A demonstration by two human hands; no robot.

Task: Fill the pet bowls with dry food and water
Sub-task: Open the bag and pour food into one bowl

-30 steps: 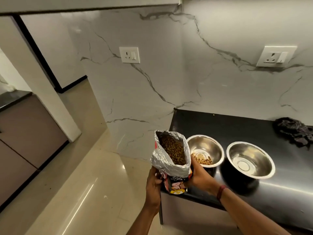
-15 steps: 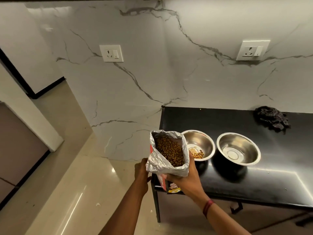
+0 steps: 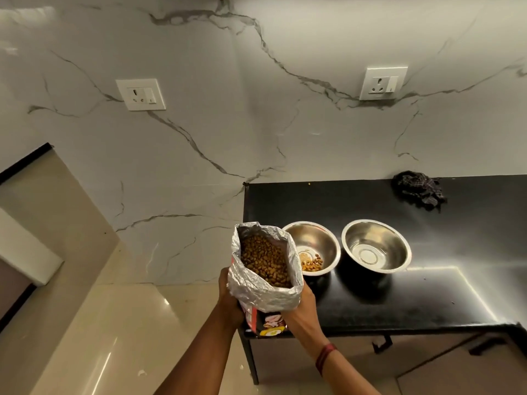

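**Left bowl [image 3: 313, 235] has a bit of kibble, food bag [image 3: 265, 293] gripped two-handed**

- Two steel bowls sit side by side on the black worktop [image 3: 427, 295], near its left end. They're close together but not touching.
- Left bowl: a small heap of kibble [image 3: 312, 264] at the bottom, on the near side. Most of the bottom is bare steel.
- Right bowl [image 3: 379, 233]: shiny bare bottom. Can't tell whether there's any water in it.
- Food bag: top open, foil lining folded back, brown pellets [image 3: 265, 260] filling it to just below the opening. It's close to upright, leaning slightly away from the camera. It's at the worktop's front left corner, just left of the left bowl, and its foil edge overlaps that bowl's rim in this view. Can't tell whether the bag's base rests on the worktop edge or hangs free.
- Left hand [image 3: 228, 297]: wrapped round the bag's left side, under the foil fold.
- Right hand [image 3: 302, 305]: clasping the bag's right side. Its fingers are hidden behind the bag. Dark red band [image 3: 325, 356] on that wrist.
- Elsewhere: a crumpled dark cloth [image 3: 417, 191] at the back of the worktop against the wall, well clear of the bowls. There are two white sockets [image 3: 140, 94] [image 3: 383, 83] on the marble wall [image 3: 256, 124]. Glossy beige floor [image 3: 128, 323] to the left.
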